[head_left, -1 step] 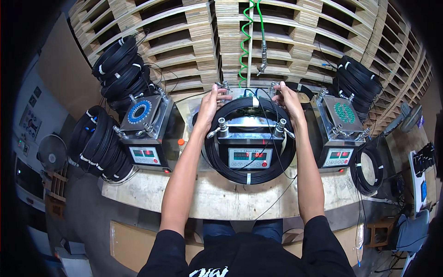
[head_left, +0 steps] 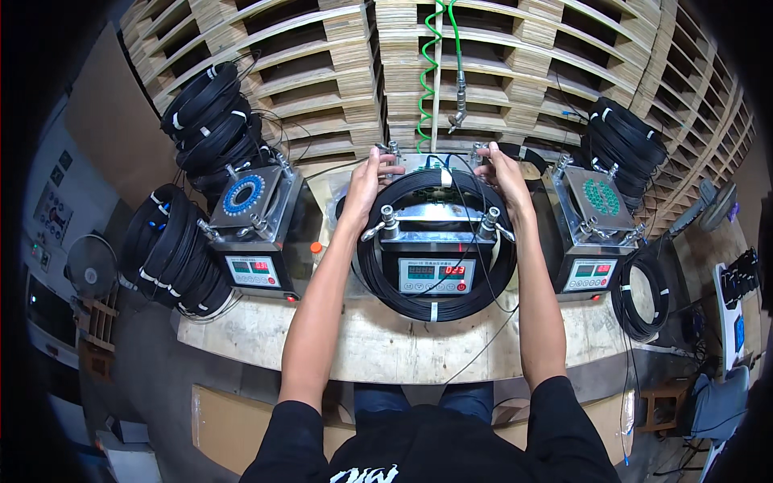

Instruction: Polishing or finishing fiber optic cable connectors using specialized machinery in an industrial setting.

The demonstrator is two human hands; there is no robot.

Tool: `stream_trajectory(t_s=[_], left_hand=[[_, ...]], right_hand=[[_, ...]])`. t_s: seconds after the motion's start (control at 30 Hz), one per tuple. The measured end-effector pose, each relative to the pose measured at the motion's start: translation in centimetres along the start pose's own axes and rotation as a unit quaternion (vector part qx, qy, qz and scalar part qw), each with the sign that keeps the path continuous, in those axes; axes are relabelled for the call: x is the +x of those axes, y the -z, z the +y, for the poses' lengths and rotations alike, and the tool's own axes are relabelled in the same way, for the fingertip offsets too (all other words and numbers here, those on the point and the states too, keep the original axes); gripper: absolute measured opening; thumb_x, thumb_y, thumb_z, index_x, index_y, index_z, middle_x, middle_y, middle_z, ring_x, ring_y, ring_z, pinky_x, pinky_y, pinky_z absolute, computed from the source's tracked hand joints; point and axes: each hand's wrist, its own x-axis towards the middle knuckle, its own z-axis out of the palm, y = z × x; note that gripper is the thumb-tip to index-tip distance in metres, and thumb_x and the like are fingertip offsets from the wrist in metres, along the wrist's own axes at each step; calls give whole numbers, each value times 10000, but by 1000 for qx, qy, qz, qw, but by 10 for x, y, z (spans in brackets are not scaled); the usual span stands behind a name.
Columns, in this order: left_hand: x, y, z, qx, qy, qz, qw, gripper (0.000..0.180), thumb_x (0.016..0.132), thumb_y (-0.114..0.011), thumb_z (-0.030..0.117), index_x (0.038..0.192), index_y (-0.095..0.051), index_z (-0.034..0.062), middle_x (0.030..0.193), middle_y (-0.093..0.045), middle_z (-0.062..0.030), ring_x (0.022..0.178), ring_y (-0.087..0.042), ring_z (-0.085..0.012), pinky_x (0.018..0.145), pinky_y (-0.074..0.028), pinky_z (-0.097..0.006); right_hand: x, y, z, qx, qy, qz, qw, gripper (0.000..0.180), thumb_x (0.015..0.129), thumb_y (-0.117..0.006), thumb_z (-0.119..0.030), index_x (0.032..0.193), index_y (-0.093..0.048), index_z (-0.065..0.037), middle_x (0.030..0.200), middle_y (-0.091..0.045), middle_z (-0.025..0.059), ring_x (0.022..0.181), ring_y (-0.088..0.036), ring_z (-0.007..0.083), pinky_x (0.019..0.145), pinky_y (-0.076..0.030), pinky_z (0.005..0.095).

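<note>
Display (head_left: 437, 272) digits changed; black coil (head_left: 467, 307) separates left hand (head_left: 367, 179) and right hand (head_left: 506, 177), grip unclear.

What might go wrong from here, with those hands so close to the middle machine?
The left hand and right hand are close to the silver metal knobs at the back of the silver-and-black boxy machine, so a finger might get pinched.

The large, round black cable coil encircles the machine's lit display; how it is supported isn't clear, so it could slip if bumped.

A loose, thin black cable trails across the pale wooden table and might snag an arm.
</note>
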Motion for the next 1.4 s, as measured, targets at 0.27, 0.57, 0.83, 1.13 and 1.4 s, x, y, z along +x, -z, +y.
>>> stream_trajectory(t_s=[0.27,0.57,0.83,1.13,1.4], left_hand=[[-2,-5,5,-26,1,-34,999,692,1051,-337,573,1347,-543,-17,1049,-718,-130,920,-603,-144,846,-488,-273],[-4,-7,11,-30,31,-56,997,753,1032,-323,622,1340,-545,-28,1069,-717,-138,928,-634,-146,887,-476,-281],[19,-13,18,118,28,2,993,699,1040,-357,580,1245,-622,-34,922,-754,-117,930,-648,-171,922,-451,-311],[28,-18,8,144,-25,7,989,688,1039,-360,574,1193,-670,-21,828,-746,-106,885,-645,-174,864,-454,-323],[32,-4,-6,81,-7,50,995,657,1039,-367,581,1193,-666,17,875,-725,-91,675,-552,-103,638,-453,-252]], right_hand=[[-9,-4,-7,21,-21,26,999,641,1036,-355,-587,1192,-647,-39,792,-709,80,684,-579,112,617,-430,272],[-4,1,-1,-6,-23,50,998,606,1039,-393,-556,1096,-668,-19,738,-671,55,637,-558,90,581,-419,232],[-8,0,-6,57,-41,-9,997,524,1046,-436,-504,1084,-658,-30,774,-668,51,627,-527,69,578,-418,214],[-6,0,2,64,8,95,993,421,1040,-498,-424,1162,-601,-34,768,-672,82,626,-609,128,563,-468,261],[18,-4,1,-130,35,32,990,444,1034,-533,-372,1260,-554,9,851,-632,63,681,-607,113,653,-471,256]])
